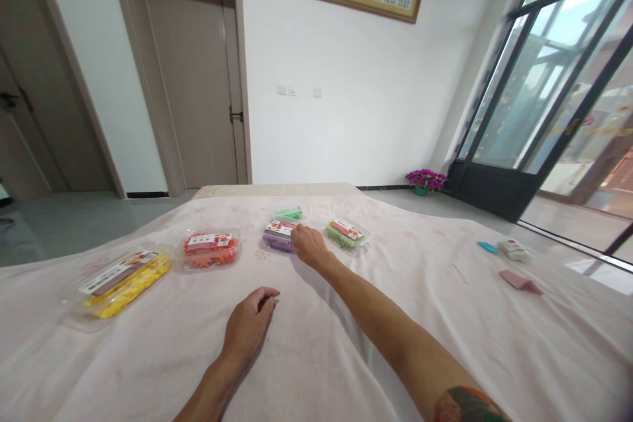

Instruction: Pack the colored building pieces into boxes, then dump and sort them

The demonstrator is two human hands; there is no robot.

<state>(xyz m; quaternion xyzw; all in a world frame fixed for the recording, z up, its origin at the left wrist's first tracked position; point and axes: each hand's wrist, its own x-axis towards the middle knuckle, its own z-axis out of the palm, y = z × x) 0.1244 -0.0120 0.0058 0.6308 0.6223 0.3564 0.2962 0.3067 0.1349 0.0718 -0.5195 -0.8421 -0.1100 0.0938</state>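
My right hand (309, 244) reaches out across the pink cloth and rests on the right edge of a clear box of purple pieces (277, 236), fingers curled over it. My left hand (250, 324) lies nearer to me on the cloth (316, 343), fingers loosely curled under, holding nothing that I can see. In a row with the purple box stand a box of orange pieces (211, 249), a box of yellow pieces (121, 282) at the left and a box of green pieces (347, 235) at the right. A green item (289, 213) lies behind the purple box.
At the right of the cloth lie a small blue piece (488, 247), a white packet (514, 250), a pink flat piece (519, 281) and a thin stick (459, 272). Beyond the table are a closed door (198, 86), a flower pot (425, 180) and glass doors (554, 99).
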